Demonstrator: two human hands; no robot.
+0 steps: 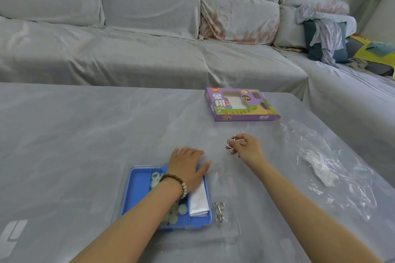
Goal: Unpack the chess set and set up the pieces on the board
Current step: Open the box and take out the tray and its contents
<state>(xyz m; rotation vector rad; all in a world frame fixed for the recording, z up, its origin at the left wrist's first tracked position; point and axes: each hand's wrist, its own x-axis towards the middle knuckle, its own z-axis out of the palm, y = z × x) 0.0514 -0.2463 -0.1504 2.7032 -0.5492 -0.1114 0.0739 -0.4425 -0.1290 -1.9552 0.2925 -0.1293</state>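
A blue plastic tray [136, 188] lies on the table near me, holding several pale round chess pieces [175, 212] and a folded white board sheet [198, 200]. My left hand [187, 165] rests flat over the tray's far right corner, fingers straight. To the right of it and slightly farther from me, my right hand [245, 147] pinches a small metal ring puzzle [230, 142] above the table. The purple chess set box [239, 104] lies farther back, its window showing nothing inside.
A second metal wire puzzle [219, 212] lies just right of the tray. Crumpled clear plastic wrap [324, 166] is spread at the right of the cloth-covered table [85, 134]. A covered sofa [149, 28] runs behind the table.
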